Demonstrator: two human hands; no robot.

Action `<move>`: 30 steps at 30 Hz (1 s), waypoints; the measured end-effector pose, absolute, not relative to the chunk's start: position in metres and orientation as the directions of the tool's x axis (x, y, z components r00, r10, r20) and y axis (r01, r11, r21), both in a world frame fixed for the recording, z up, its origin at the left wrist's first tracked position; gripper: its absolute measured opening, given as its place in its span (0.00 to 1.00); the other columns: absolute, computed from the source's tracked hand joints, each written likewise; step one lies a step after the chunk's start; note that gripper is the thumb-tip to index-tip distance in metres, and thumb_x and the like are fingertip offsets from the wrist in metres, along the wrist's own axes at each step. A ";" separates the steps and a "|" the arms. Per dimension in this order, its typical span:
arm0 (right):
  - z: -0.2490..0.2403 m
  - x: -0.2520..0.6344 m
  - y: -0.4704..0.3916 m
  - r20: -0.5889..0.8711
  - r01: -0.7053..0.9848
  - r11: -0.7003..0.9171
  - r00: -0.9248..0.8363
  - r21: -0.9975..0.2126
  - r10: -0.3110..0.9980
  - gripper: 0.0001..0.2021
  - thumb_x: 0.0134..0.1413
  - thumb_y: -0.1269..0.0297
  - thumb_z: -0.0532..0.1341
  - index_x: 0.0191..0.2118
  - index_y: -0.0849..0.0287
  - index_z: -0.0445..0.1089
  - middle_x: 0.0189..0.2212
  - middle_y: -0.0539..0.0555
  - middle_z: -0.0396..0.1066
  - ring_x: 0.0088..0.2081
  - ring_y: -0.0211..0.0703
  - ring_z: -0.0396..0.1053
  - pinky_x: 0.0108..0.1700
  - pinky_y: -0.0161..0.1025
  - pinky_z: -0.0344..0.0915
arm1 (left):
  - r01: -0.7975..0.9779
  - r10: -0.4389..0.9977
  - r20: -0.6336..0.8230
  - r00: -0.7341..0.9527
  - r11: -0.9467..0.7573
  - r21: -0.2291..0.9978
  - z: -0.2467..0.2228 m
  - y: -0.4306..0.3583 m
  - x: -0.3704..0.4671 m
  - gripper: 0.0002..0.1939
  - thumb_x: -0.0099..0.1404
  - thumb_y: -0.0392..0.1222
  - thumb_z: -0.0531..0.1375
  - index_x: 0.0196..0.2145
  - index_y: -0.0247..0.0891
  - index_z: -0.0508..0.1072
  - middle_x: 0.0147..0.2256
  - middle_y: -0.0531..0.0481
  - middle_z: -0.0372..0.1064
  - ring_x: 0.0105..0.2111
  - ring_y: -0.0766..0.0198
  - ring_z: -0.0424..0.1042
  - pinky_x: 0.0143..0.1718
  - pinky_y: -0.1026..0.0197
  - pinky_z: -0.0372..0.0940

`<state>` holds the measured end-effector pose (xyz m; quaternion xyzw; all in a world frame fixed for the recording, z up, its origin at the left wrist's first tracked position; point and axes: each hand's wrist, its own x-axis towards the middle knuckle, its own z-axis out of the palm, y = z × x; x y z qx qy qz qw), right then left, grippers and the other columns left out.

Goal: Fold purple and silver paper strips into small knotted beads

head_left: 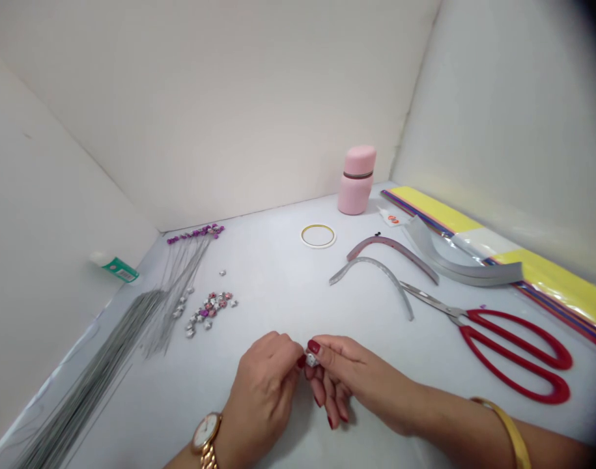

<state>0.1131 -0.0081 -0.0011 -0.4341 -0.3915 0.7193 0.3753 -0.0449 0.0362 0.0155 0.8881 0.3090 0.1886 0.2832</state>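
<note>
Between my two hands is a small silvery-white folded paper star [312, 359]. My right hand [359, 374] pinches it between thumb and index finger, its other fingers loosely curled below. From the other side, my left hand [266, 384] is closed, with its thumb and fingertip against the star's left edge; its remaining fingers are tucked out of sight. To the left lies a loose cluster of small paper stars [207, 314] in white, pink and purple. Curved stacks of paper strips, one silvery [376, 262] and one pinkish [400, 247], rest to the upper right.
Red-handled scissors [517, 355] lie at right. Behind them are wide grey strips [466, 270], yellow packaged paper [449, 212], a glue tube [391, 218] and a pink flask [356, 185]. A tape ring [318, 244] lies mid-table. Grey wires [97, 378] and purple-tipped stems [190, 251] occupy the left.
</note>
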 end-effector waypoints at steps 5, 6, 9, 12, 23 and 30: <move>0.001 0.113 -0.007 -0.351 -0.298 -0.469 -0.374 -0.832 0.859 0.18 0.57 0.50 0.45 0.30 0.61 0.59 0.17 0.47 0.64 0.14 0.30 0.63 0.14 0.24 0.52 | 0.262 0.711 -0.060 0.701 -0.179 0.948 0.011 0.033 -0.040 0.12 0.66 0.41 0.44 0.27 0.39 0.60 0.23 0.52 0.65 0.25 0.64 0.65 0.31 0.62 0.59; 0.001 0.113 -0.007 -0.352 -0.315 -0.475 -0.375 -0.822 0.858 0.19 0.57 0.50 0.45 0.30 0.61 0.59 0.17 0.47 0.64 0.14 0.30 0.64 0.14 0.24 0.52 | 0.200 0.698 -0.095 0.710 -0.071 0.977 0.010 0.033 -0.038 0.12 0.67 0.42 0.43 0.28 0.39 0.59 0.22 0.53 0.65 0.24 0.65 0.65 0.31 0.62 0.60; 0.002 0.113 -0.007 -0.360 -0.335 -0.479 -0.360 -0.811 0.861 0.19 0.57 0.50 0.45 0.29 0.61 0.59 0.17 0.47 0.64 0.14 0.30 0.64 0.14 0.24 0.53 | 0.109 0.708 -0.135 0.694 0.082 0.991 0.008 0.033 -0.037 0.12 0.67 0.43 0.42 0.30 0.39 0.58 0.22 0.53 0.65 0.23 0.65 0.66 0.31 0.62 0.61; 0.001 0.112 -0.008 -0.362 -0.315 -0.472 -0.349 -0.824 0.865 0.19 0.57 0.50 0.46 0.29 0.61 0.59 0.17 0.48 0.64 0.14 0.30 0.64 0.15 0.24 0.53 | 0.158 0.742 -0.088 0.665 -0.024 0.987 0.011 0.033 -0.038 0.10 0.66 0.43 0.45 0.30 0.39 0.60 0.23 0.53 0.65 0.24 0.65 0.66 0.30 0.63 0.60; -0.002 0.112 -0.007 -0.327 -0.493 -0.576 -0.502 -0.652 0.800 0.16 0.58 0.55 0.47 0.31 0.63 0.62 0.19 0.51 0.67 0.16 0.31 0.67 0.15 0.23 0.57 | -0.030 0.747 -0.148 0.648 0.219 0.975 0.004 0.027 -0.033 0.10 0.66 0.42 0.47 0.27 0.39 0.57 0.16 0.58 0.61 0.16 0.67 0.66 0.22 0.65 0.59; 0.000 0.111 -0.006 -0.343 -0.357 -0.525 -0.462 -0.773 0.818 0.15 0.56 0.54 0.50 0.30 0.62 0.62 0.19 0.51 0.67 0.17 0.31 0.66 0.16 0.24 0.55 | -0.058 0.690 -0.195 0.697 0.325 0.944 0.005 0.028 -0.031 0.13 0.67 0.44 0.43 0.26 0.39 0.56 0.15 0.56 0.60 0.17 0.65 0.66 0.22 0.63 0.58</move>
